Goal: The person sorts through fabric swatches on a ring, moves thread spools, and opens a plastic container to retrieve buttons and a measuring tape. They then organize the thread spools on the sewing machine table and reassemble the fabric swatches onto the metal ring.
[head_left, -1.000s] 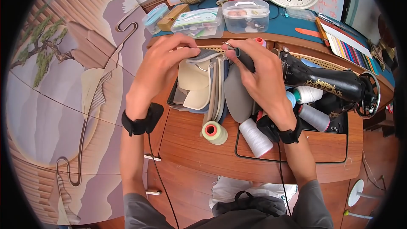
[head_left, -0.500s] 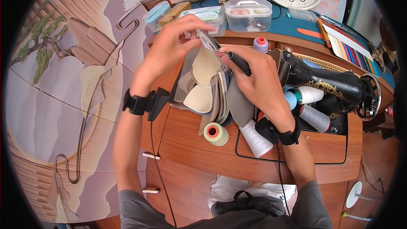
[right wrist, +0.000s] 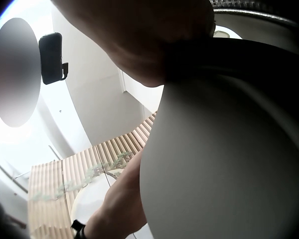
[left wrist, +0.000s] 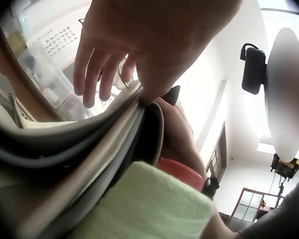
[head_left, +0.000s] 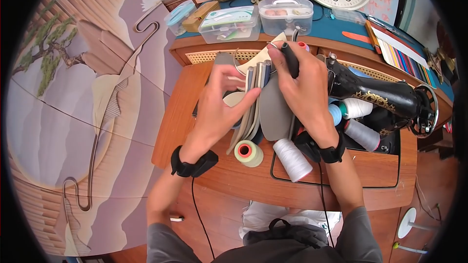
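Curved flat pieces in grey, beige and blue (head_left: 251, 112) stand as a fanned bundle on the wooden table, a thin metal ring (head_left: 236, 59) at their upper left. My left hand (head_left: 214, 109) lies along the bundle's left side, thumb against the upper edges; in the left wrist view the fingers of this hand (left wrist: 144, 45) hang fairly straight and apart. My right hand (head_left: 307, 90) pinches the ring's upper part, with a dark rolled piece (head_left: 289, 60) in its grip. A cream piece (head_left: 263, 58) rises between the hands. In the right wrist view a large grey piece (right wrist: 219, 164) hides the fingertips.
A pale green thread cone (head_left: 248, 154) stands in front of the bundle; a white cone (head_left: 292, 160) lies beside it. Several more spools and a black sewing machine (head_left: 380, 96) are at the right. Plastic boxes (head_left: 285, 17) line the back shelf.
My left hand has come down from the raised grey piece to the bundle's side. A cream piece now stands up near my right hand, which keeps its grip.
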The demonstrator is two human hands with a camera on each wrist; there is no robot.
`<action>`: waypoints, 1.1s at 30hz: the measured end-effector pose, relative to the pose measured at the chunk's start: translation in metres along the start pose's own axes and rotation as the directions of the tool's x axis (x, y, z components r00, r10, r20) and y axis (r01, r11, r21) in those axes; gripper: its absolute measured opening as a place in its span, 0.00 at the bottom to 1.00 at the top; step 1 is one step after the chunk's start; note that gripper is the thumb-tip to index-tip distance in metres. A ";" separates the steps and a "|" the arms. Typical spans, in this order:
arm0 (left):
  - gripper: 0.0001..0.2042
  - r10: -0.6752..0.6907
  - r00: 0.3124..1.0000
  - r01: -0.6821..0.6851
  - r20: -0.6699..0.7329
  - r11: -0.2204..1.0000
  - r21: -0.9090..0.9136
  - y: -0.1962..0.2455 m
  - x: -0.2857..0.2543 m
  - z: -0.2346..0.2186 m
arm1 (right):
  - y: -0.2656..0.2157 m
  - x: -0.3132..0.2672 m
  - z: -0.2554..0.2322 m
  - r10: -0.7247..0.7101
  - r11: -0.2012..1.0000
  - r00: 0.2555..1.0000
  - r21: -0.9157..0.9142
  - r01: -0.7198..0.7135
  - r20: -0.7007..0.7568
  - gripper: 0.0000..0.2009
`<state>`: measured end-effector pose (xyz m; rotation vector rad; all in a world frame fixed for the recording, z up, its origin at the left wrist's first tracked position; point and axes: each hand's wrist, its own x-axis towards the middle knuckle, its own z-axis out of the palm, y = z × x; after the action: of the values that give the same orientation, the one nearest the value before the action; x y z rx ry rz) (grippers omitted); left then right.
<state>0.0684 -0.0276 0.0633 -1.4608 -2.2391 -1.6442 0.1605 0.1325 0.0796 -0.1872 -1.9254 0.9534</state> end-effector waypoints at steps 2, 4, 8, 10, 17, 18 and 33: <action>0.11 0.036 0.998 -0.037 0.044 0.999 0.032 -0.002 0.000 0.005 | 0.001 -0.001 0.000 -0.007 1.000 1.000 0.007 0.007 -0.022 0.08; 0.09 -0.004 1.000 0.002 0.024 0.998 0.058 0.003 0.000 0.003 | 0.006 -0.001 0.002 -0.069 0.998 0.996 0.009 0.069 -0.050 0.09; 0.07 0.151 0.989 -0.146 -0.005 0.966 0.213 0.008 0.004 -0.010 | 0.007 -0.001 -0.002 -0.181 0.984 0.983 -0.010 0.181 -0.034 0.15; 0.07 0.288 0.957 -0.260 -0.032 0.901 0.347 0.013 0.015 -0.022 | 0.005 -0.002 -0.003 -0.192 0.981 0.981 0.006 0.192 -0.017 0.17; 0.18 0.589 0.766 -0.584 0.257 0.472 0.660 0.009 0.045 -0.051 | 0.002 -0.001 -0.007 -0.224 0.974 0.967 0.053 0.219 0.123 0.18; 0.20 0.582 0.746 -0.625 0.324 0.445 0.641 0.008 0.047 -0.052 | 0.002 -0.001 -0.006 -0.263 0.964 0.956 0.064 0.257 0.126 0.16; 0.31 0.322 0.862 -0.442 0.391 0.855 0.270 0.015 0.046 -0.054 | -0.003 -0.001 -0.005 -0.113 0.976 0.980 0.205 0.079 0.161 0.13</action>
<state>0.0265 -0.0373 0.1212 -2.0246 -2.0355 -0.8760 0.1655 0.1329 0.0824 0.1075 -1.9607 1.1176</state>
